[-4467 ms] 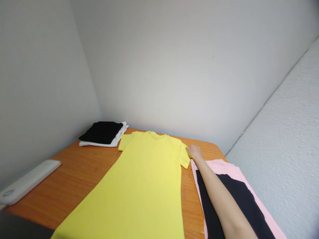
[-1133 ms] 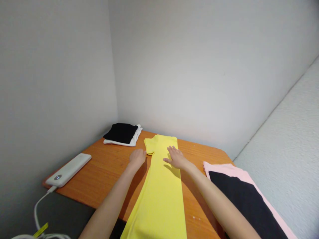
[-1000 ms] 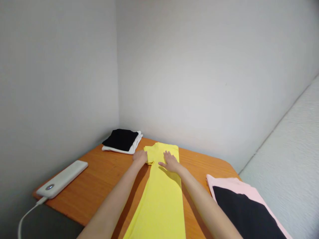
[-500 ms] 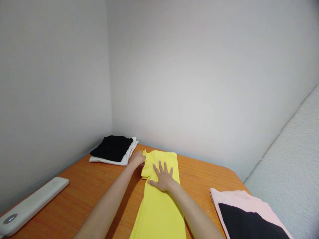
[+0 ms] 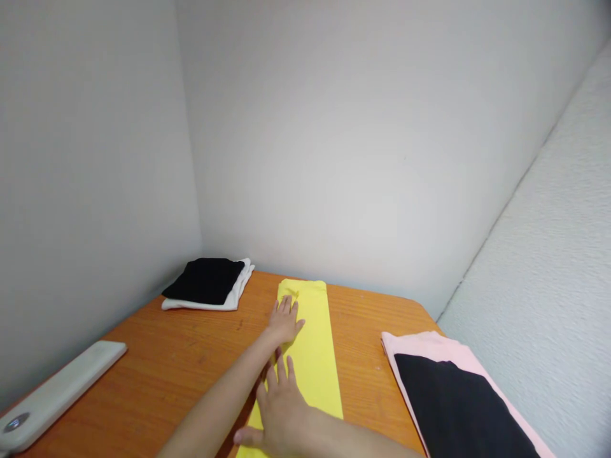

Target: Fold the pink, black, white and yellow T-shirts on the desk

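Note:
A yellow garment [image 5: 312, 356] lies folded into a long narrow strip down the middle of the wooden table [image 5: 191, 356]. My left hand [image 5: 284, 324] rests flat on its far part, fingers spread and pointing away from me. Nearer to me, my right hand [image 5: 281, 407] lies over the lower left part of the cloth with its fingers apart. Neither hand grips anything. The near end of the garment is partly hidden by my right hand and forearm and runs out of view at the bottom.
At the back left, a folded black cloth [image 5: 210, 280] lies on a folded white cloth [image 5: 232, 300]. A long white device [image 5: 62, 394] sits along the left edge. On the right lies a pink garment [image 5: 429, 343] with a black panel [image 5: 458, 401]. Walls close off the back and left.
The sleeve part at the left has been folded in, making the strip narrower. My left hand has let go and flattened on the cloth; my right hand has moved nearer to me.

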`<state>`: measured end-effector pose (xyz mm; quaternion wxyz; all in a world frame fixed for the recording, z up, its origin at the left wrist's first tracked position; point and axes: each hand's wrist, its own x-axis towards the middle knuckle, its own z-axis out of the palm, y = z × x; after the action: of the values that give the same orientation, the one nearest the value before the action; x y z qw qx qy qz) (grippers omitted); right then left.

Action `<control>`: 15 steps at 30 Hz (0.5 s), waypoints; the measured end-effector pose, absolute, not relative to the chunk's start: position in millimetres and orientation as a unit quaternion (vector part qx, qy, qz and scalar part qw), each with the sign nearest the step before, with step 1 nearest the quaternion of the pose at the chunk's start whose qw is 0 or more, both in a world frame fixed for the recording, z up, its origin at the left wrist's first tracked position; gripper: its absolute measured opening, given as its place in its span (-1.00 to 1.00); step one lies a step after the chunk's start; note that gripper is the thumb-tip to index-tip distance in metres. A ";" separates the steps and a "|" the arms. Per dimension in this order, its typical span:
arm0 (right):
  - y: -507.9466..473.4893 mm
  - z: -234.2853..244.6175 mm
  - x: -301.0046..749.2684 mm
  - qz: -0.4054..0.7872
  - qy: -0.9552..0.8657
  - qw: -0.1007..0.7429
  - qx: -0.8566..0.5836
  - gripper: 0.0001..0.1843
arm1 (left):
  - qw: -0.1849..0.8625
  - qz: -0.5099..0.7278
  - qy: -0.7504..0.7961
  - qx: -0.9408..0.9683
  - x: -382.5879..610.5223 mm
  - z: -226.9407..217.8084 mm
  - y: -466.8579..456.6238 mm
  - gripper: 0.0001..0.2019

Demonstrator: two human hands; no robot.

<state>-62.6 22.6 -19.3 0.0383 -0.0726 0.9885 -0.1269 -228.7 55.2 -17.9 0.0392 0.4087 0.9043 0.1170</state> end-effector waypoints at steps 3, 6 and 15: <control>-6.9 -31.1 -37.0 -0.180 0.973 0.067 -0.130 -0.07 | 0.038 0.102 0.915 0.389 -223.5 -22.5 63.5 -0.35; -20.1 -27.1 -18.2 -0.236 0.953 0.083 -0.172 -0.44 | 0.039 0.106 0.915 0.388 -226.6 -16.2 65.4 -0.39; 89.8 81.9 -113.0 -0.237 0.969 -0.072 0.018 -0.48 | -0.014 0.137 0.878 0.459 -200.3 -11.2 21.9 -0.56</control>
<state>-113.0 89.8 81.9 -0.0725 0.0181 0.9685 -0.2375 -200.3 21.9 -11.2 -0.0138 0.4593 0.8775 0.1371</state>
